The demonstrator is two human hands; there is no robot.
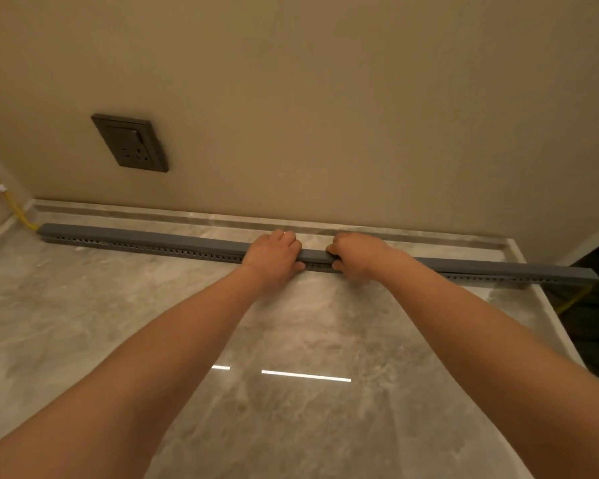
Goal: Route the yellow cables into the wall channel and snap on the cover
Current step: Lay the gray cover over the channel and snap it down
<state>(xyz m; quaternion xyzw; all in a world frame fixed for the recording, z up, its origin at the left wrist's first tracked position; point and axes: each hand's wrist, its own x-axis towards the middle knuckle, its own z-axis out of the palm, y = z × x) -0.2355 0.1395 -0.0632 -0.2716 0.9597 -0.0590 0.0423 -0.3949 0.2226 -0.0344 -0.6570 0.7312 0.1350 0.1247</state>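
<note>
A long grey slotted cable channel [146, 246] lies on the marble surface along the foot of the wall, with its grey cover [135, 234] sitting on top. My left hand [274, 254] and my right hand [357, 254] grip the channel side by side near its middle, fingers curled over the cover and thumbs on the front. Yellow cables [13, 205] come down the left wall and enter the channel's left end. Another stretch of yellow cable [573, 300] shows below the right end. The cables inside the channel are hidden.
A dark wall socket [130, 142] sits on the beige wall above the left half of the channel. The marble surface [118, 323] has a raised rim along the wall. Its right edge [550, 316] drops off into a dark gap.
</note>
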